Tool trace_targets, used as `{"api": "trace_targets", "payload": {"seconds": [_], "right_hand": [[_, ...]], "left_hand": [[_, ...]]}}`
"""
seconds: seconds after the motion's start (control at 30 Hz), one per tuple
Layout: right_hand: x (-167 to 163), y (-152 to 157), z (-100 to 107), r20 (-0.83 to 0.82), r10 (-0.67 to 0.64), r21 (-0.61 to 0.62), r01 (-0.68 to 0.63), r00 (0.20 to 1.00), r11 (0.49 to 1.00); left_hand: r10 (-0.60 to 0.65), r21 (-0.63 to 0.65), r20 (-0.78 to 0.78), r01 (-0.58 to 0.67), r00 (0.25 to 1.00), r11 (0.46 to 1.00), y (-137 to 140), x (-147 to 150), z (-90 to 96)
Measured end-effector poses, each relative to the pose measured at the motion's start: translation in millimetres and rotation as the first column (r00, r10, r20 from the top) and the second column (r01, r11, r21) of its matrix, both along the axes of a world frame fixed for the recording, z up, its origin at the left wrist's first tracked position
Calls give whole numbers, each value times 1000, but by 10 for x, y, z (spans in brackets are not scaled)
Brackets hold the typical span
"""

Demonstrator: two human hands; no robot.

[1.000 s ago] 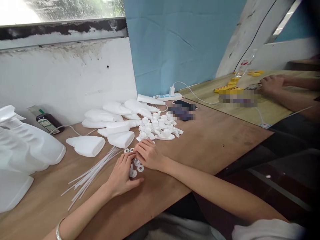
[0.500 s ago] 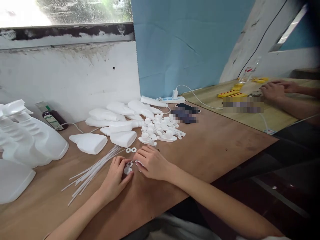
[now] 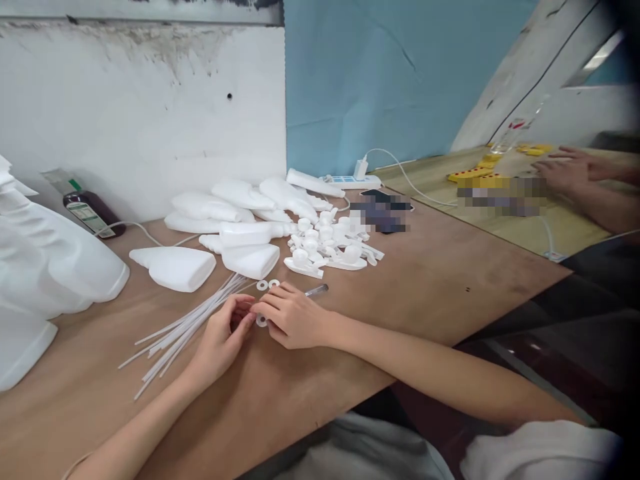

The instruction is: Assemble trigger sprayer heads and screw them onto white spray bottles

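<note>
My left hand point(image 3: 224, 337) is closed, with curled fingers and its thumb reaching to the fingertips of my right hand point(image 3: 297, 319). The right hand is closed too, fingers bent downward and knuckles up. Between the two hands, by the right fingertips, part of a flat white washer point(image 3: 261, 321) shows; whether it is pinched or lies on the table I cannot tell. What the fingers hold is hidden. Just beyond the right hand lie two more white washers, one on the left point(image 3: 262, 285). A slim metal pen-like tool point(image 3: 317, 291) rests behind the right knuckles.
Thin white tubes point(image 3: 185, 333) lie left of my hands. Behind are white bottles point(image 3: 250, 260) and a heap of white spray heads point(image 3: 325, 243). More bottles point(image 3: 65, 247) stand left, near a dark bottle point(image 3: 93, 212). At right, another person's hands point(image 3: 570, 170) are over yellow parts.
My hands have drawn closer together, and the left fingers have curled in. Fewer washers show between them. The metal tool is now in sight. The view has tilted downward.
</note>
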State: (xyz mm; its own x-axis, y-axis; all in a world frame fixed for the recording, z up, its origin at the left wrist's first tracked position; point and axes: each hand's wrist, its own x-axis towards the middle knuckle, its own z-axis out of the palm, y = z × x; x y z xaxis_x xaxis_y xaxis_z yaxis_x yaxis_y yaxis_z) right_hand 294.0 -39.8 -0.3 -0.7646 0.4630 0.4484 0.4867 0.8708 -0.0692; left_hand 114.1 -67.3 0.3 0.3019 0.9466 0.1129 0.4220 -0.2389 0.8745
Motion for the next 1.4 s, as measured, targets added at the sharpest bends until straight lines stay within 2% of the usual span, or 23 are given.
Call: {"api": "trace_targets", "payload": {"seconds": [0.1, 0.2, 0.43, 1.0, 1.4], "right_hand": [[7, -25, -24, -89, -8, -38, 5, 996, 999], [-12, 0, -67, -154, -4, 4, 5, 988, 1000], [-13, 33, -82, -244, 10, 46, 1, 970, 999], [-6, -5, -49, -174, 26, 87, -11, 984, 996], [-4, -12, -42, -194, 9, 8, -8, 981, 1000]], "left_hand": [[-16, -30, 59, 17, 998, 999, 12, -7, -17], [-42, -30, 72, 44, 997, 999, 0, 7, 1], [-86, 22, -75, 88, 993, 996, -29, 43, 89], [-112, -13, -85, 111, 990, 994, -35, 66, 120], [-102, -9, -20, 102, 995, 995, -56, 55, 120]]}}
